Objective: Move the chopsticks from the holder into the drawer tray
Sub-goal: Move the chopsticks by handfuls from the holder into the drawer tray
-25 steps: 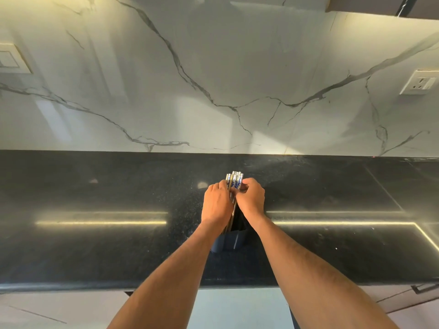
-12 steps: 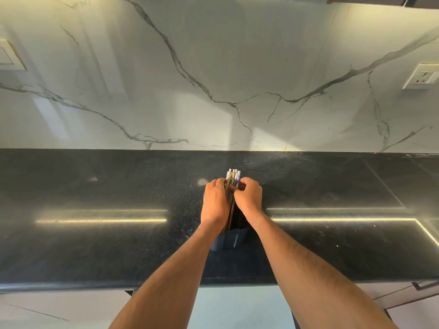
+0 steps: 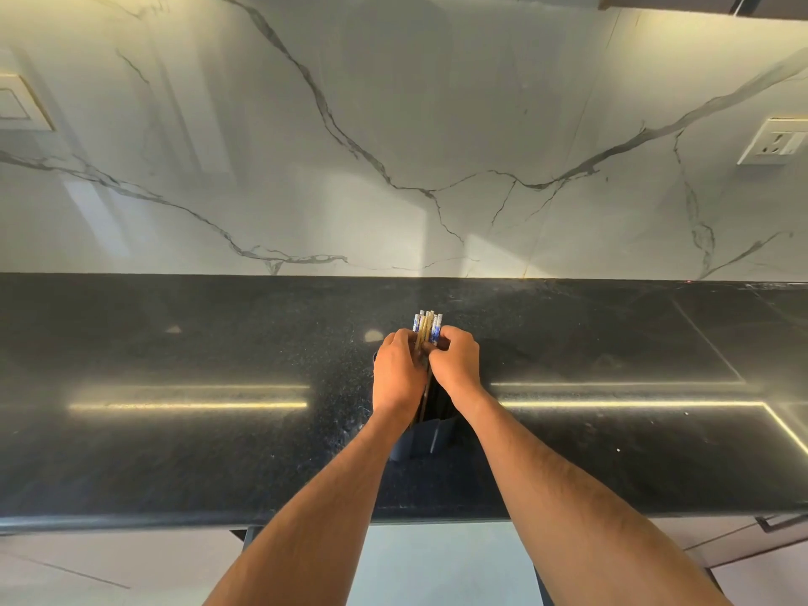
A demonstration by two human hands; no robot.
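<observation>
- The left hand point(image 3: 397, 370) and right hand point(image 3: 457, 364) curl round one bundle of chopsticks point(image 3: 426, 329) from either side, knuckles nearly touching.
- The blue-white chopstick tops stand clear above the fingers; the lower ends sit in the dark holder point(image 3: 423, 440).
- The holder stands on the black bench point(image 3: 175, 452), nearer its front edge than the wall point(image 3: 393, 124).
- Bare bench stretches wide to both sides.
- A socket point(image 3: 774, 141) sits on the wall far right.
</observation>
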